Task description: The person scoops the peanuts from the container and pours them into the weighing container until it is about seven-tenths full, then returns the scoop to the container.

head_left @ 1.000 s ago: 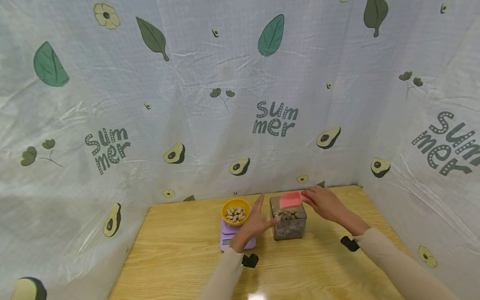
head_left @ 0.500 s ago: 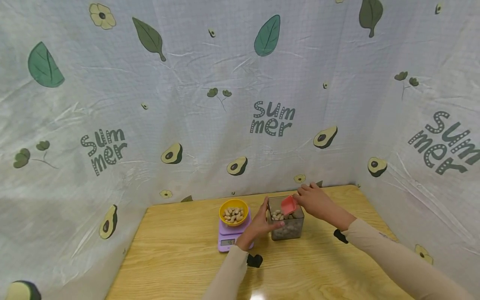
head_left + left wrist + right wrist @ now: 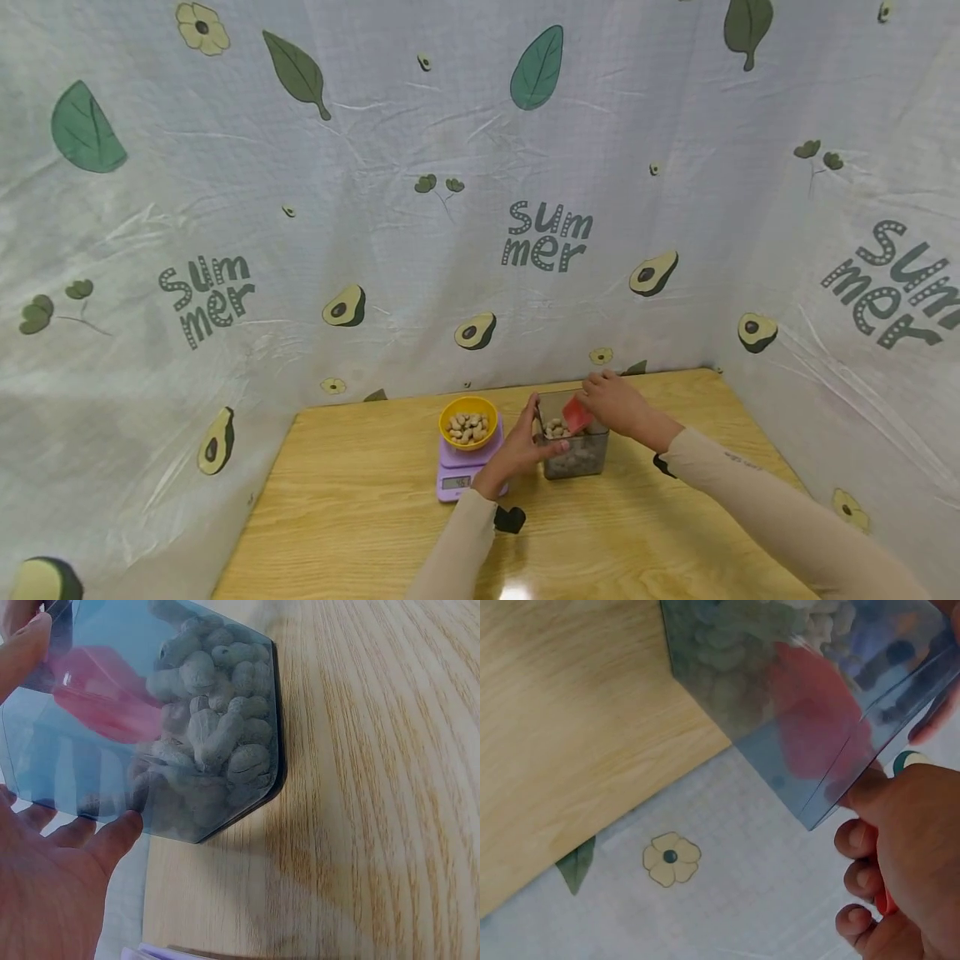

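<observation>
Right hand (image 3: 617,404) gripping a red scoop (image 3: 576,415) inside a clear container (image 3: 573,462) of peanuts (image 3: 555,429), left hand (image 3: 517,450) holding the container's corner.

The right hand is clenched on the scoop's handle above the far right rim, the scoop's blade slanting down below that hand; the left, thumb and fingers spread wide, spans two walls of the container, which stands upright on the table (image 3: 360,467). The left wrist view shows, through the clear wall, the blade's lip at the peanuts; the right wrist view shows fingers curled round the handle, mostly hidden from the head view. Only the head view shows the yellow bowl (image 3: 468,447) of peanuts on the purple scale (image 3: 452,457), left of the container.
</observation>
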{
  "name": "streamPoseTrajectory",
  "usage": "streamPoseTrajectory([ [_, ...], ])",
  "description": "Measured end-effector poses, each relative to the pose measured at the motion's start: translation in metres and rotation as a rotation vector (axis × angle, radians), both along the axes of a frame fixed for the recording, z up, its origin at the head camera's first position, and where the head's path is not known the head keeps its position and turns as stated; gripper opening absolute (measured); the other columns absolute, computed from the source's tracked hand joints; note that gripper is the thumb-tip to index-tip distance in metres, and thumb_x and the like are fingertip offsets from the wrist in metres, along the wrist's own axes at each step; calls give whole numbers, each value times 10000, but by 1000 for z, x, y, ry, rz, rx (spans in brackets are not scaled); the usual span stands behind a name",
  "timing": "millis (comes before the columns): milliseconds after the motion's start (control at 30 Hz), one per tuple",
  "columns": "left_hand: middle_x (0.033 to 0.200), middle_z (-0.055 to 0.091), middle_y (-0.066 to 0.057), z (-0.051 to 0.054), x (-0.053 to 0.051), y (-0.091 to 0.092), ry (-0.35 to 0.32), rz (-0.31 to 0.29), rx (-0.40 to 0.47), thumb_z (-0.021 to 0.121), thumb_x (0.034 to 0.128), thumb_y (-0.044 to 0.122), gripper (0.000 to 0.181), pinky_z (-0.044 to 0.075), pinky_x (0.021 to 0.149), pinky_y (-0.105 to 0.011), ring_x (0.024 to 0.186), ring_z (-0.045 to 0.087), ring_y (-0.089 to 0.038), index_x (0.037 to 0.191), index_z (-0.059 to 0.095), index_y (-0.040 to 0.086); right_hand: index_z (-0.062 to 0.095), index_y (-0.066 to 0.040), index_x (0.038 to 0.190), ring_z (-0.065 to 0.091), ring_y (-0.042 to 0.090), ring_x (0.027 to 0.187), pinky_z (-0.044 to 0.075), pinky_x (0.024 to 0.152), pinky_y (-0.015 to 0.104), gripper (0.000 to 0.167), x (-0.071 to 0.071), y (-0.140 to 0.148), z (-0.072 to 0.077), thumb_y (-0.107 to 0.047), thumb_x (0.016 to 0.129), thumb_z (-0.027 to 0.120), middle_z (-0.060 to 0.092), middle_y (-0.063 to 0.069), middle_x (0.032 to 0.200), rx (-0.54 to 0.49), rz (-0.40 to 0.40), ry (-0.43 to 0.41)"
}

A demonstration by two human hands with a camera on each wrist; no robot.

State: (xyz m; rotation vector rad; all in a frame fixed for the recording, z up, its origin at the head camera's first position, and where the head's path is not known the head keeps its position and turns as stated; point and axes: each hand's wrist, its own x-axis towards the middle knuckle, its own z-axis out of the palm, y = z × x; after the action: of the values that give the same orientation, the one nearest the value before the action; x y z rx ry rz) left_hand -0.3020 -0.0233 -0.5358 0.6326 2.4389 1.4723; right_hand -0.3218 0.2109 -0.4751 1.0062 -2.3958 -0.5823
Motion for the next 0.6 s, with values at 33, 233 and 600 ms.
streamPoseTrajectory([
  [33, 1666, 104, -84, 0, 0, 0, 0, -1, 4, 689, 841, 582, 1106, 398, 1126, -496, 1496, 258, -332, 1597, -15, 188, 673, -165, 991, 585, 212, 879, 454, 731, 365, 166, 0, 0, 0, -197, 852, 757, 654, 20, 932, 2, 7, -5],
  [233, 1670, 87, -65, 1, 0, 0, -7, -10, -21, 677, 848, 586, 1094, 383, 1141, -484, 1504, 244, -314, 1597, -22, 202, 679, -173, 988, 594, 209, 885, 432, 706, 345, 179, 3, 3, 2, -187, 835, 770, 664, 12, 923, 8, -3, -17],
  [600, 1669, 83, -70, 0, 0, 0, -16, -2, -7, 685, 839, 587, 1114, 383, 1137, -493, 1511, 225, -318, 1595, -35, 199, 658, -152, 974, 589, 197, 835, 493, 749, 385, 191, 0, -6, -8, -206, 832, 774, 666, 0, 889, -45, 35, -174],
])
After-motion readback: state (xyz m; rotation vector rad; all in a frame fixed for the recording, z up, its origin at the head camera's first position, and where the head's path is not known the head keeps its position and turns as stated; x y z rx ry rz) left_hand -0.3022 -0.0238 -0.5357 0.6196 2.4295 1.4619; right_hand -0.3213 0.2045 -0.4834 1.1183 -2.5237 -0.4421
